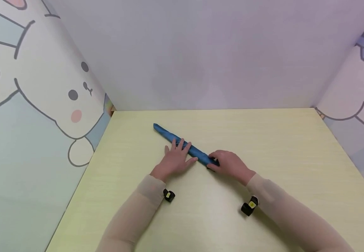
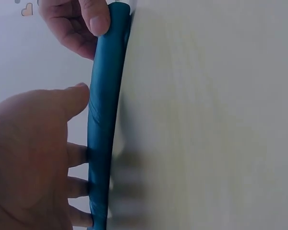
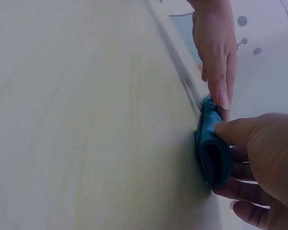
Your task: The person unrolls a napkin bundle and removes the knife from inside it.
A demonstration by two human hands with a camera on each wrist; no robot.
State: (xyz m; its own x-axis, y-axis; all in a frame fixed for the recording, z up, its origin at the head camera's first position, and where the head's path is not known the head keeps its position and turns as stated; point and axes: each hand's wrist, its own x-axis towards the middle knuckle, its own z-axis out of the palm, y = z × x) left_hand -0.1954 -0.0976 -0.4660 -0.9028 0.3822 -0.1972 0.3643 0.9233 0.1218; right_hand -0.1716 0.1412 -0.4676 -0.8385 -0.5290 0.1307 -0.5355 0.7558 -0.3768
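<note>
A blue cloth (image 1: 198, 154), rolled into a long narrow strip, lies slantwise on the table. My left hand (image 1: 174, 160) rests across its middle, fingers extended and spread over the fabric. At the near right end, my right hand (image 1: 230, 163) pinches the roll between thumb and fingers. The left wrist view shows the smooth blue cloth (image 2: 104, 96) passing beside my left palm (image 2: 31, 153). In the right wrist view, layered folds appear at the open end of the cloth (image 3: 212, 148), gripped by my right hand (image 3: 273, 153).
The pale wooden table (image 1: 279, 140) meets a plain wall (image 1: 201, 52) at the back. A panel with a cartoon rabbit (image 1: 53, 98) stands on the left, another printed panel (image 1: 352, 91) on the right. Each wrist carries a small black camera (image 1: 169, 196).
</note>
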